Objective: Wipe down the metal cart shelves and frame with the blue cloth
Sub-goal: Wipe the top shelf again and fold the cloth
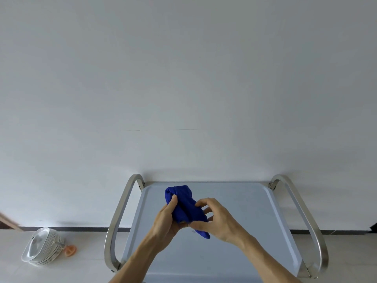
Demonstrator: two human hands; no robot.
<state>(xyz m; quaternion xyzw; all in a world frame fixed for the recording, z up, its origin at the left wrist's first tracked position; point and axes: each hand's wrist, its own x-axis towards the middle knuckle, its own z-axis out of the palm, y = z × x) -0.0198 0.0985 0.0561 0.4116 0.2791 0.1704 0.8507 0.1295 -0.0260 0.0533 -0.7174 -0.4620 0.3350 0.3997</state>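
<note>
A bunched blue cloth (184, 205) is held above the metal cart's top shelf (244, 217). My left hand (168, 220) grips the cloth from below and the left, thumb pressed on its upper fold. From the right, my right hand (214, 219) pinches the cloth's lower end with its fingertips, the other fingers spread. The shelf is a flat grey tray with a raised rim. A curved steel handle stands at each side, the left handle (116, 219) and the right handle (306, 219). Lower shelves are hidden under the top one.
A white wall (183, 88) stands right behind the cart. On the floor at the left sits a stack of metal trays (40, 249) with a small orange object (70, 249) beside it. A dark baseboard (71, 229) runs along the wall.
</note>
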